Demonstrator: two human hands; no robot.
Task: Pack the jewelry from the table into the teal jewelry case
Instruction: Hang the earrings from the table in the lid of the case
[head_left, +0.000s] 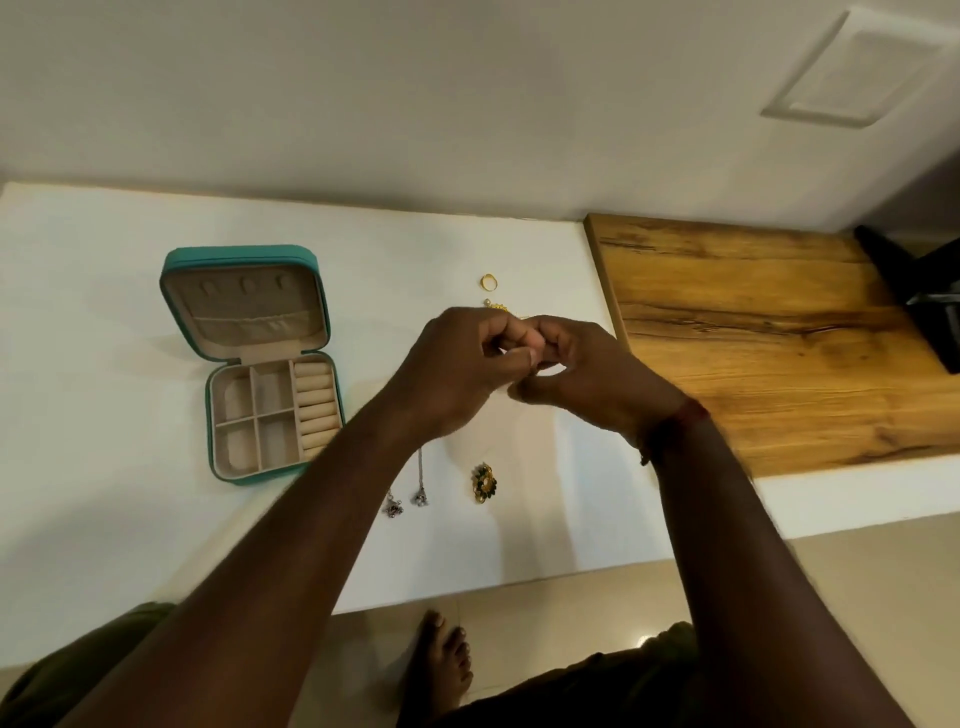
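The teal jewelry case (171, 291) lies open at the table's left, its beige compartments and ring rolls showing nothing inside. My left hand (457, 374) and right hand (587, 379) meet above the table's middle, fingertips pinched together; whatever sits between them is hidden. A gold ring (489, 282) lies beyond the hands. Part of a gold beaded piece (498, 306) peeks out behind them. Nearer me lie a green and gold brooch (484, 483) and two silver dangling earrings (420, 499), their chains running under my left forearm.
A wooden board (753, 338) covers the right part of the white table (104, 467), with a black object (924, 306) at its far right. A wall stands behind. My bare foot (441, 660) rests on the tiled floor below the table's front edge.
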